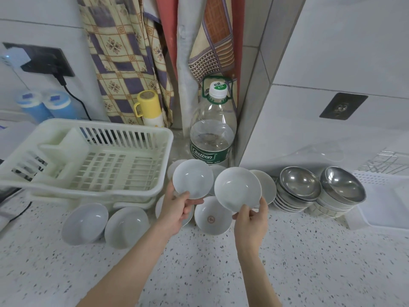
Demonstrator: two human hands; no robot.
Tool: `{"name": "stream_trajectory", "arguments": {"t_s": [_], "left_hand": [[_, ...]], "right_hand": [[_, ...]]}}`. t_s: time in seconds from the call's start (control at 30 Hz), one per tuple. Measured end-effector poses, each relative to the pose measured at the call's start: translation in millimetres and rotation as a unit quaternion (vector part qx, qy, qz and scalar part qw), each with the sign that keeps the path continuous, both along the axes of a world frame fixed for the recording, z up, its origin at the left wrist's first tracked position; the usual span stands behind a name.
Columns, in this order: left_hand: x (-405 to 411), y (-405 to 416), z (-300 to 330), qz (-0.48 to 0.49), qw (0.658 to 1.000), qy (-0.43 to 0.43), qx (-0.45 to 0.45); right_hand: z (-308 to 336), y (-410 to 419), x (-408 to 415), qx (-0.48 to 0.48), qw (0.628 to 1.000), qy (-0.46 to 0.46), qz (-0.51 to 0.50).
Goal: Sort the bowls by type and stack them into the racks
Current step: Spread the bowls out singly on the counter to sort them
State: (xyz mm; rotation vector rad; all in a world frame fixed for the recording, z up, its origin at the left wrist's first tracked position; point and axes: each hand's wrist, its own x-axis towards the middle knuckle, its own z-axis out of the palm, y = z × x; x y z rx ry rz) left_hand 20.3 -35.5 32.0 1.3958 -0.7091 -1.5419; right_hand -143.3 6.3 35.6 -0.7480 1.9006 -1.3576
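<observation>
left hand [177, 209] pinching white dish [192, 178], lifted

Two bare forearms are seen rising from the lower edge of the frame; no sleeves, rings, watches or gloves are worn on the hands.

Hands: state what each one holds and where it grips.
The left hand holds a small white dish by its lower rim. The right hand holds a second white dish, also pinched at its lower rim. Both dishes are lifted off the counter.
</observation>
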Motion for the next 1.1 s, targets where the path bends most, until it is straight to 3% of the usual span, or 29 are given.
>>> {"name": "stream_trajectory", "arguments": {"t_s": [0.3, 0.47, 0.9, 1.1], "left_hand": [[32, 64, -6, -0.062, 0.997, -0.037, 0.004], [57, 102, -28, -0.094, 0.994, -0.036, 0.043], [92, 153, -61, -0.138, 0.987, -0.043, 0.075], [96, 161, -72, -0.130, 0.986, -0.049, 0.092]], "right_hand": [[-9, 51, 13, 0.005, 0.996, -0.067, -0.058], [-18, 85, 17, 0.023, 0.996, -0.059, -0.064], [-48, 157, 17, 0.086, 0.996, 0.002, 0.023], [-62, 161, 23, 0.123, 0.990, -0.027, 0.061]]}}
